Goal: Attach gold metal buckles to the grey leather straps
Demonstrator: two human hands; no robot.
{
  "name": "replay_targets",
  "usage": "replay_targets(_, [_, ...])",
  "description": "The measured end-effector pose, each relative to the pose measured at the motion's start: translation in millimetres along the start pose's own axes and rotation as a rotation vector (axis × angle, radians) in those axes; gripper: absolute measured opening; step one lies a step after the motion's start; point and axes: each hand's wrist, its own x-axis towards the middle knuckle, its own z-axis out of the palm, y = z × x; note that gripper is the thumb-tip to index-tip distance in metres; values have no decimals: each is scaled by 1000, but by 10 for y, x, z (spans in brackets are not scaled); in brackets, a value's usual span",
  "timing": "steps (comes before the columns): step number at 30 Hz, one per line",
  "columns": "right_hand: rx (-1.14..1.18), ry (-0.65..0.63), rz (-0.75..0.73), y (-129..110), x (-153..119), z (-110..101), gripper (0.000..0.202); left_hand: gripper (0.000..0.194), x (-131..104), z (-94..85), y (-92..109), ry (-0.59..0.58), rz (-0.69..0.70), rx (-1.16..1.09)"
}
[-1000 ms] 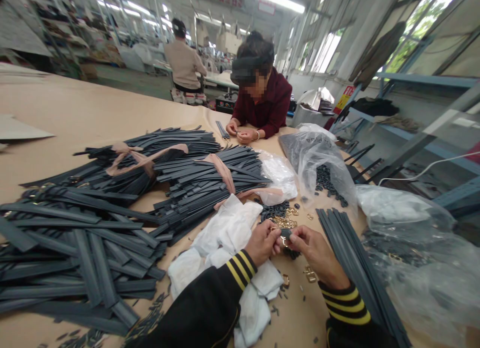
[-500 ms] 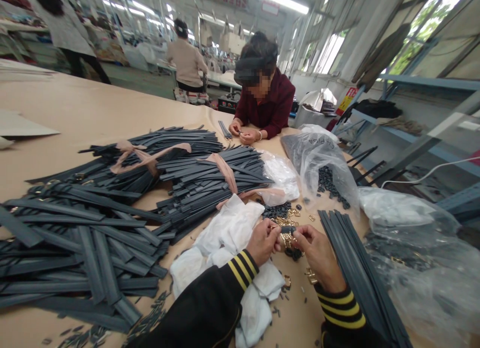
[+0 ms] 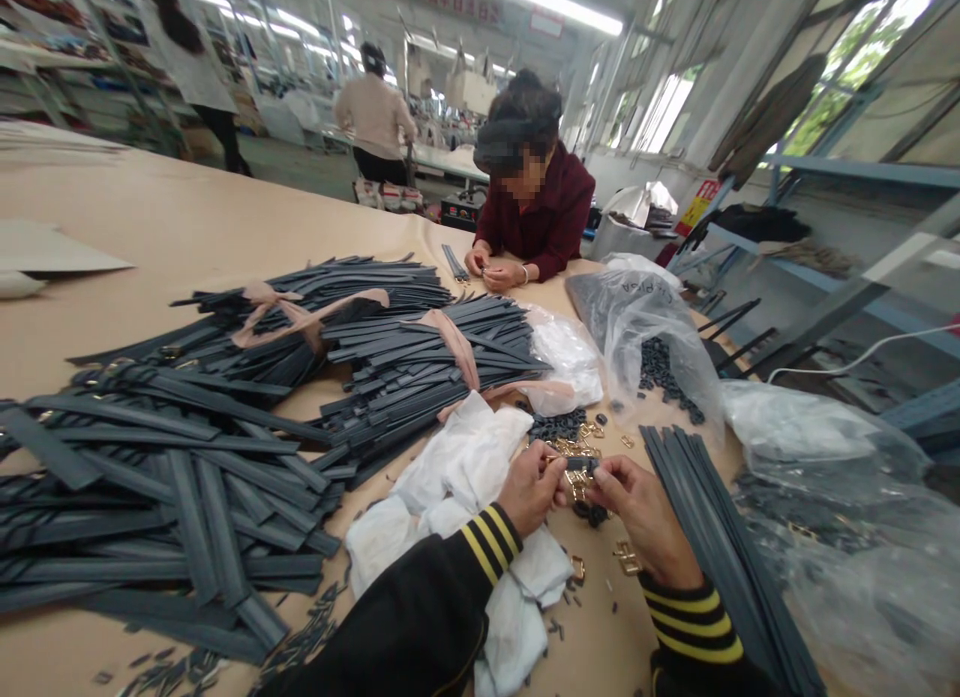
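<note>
A short stretch of dark blue-grey strap (image 3: 581, 463) spans the gap between my hands, just above the table. My left hand (image 3: 531, 489) pinches its left end, where a bit of gold metal shows at the fingertips. The right end is pinched by my right hand (image 3: 643, 512). Beneath and behind the strap lies a small heap of gold buckles (image 3: 577, 487), partly covered by my fingers. Black keeper loops (image 3: 559, 424) are piled just beyond. Under my left forearm is a crumpled white cloth (image 3: 457, 457).
Bundled dark straps (image 3: 435, 352) and a loose strap pile (image 3: 157, 497) cover the left. More straps (image 3: 720, 537) lie right of my hand, beside clear plastic bags (image 3: 840, 497). Across the table, a co-worker (image 3: 540, 207) handles a small piece.
My hands keep the same pinch on the strap, with only slight finger movement. The whole view has shifted a little; a person at the back left has walked rightward.
</note>
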Motion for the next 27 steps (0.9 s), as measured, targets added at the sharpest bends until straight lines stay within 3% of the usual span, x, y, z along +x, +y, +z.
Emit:
replay_targets(5, [50, -17, 18, 22, 2, -8, 26, 23, 0, 9, 8, -28, 6, 2])
replay_targets(13, [-127, -55, -42, 38, 25, -28, 22, 20, 5, -16, -50, -21, 54, 105])
replay_targets(18, [-165, -29, -61, 44, 48, -35, 21, 22, 2, -12, -37, -75, 39, 62])
replay_targets(27, [-112, -134, -48, 36, 34, -38, 23, 17, 8, -33, -64, 23, 100, 244])
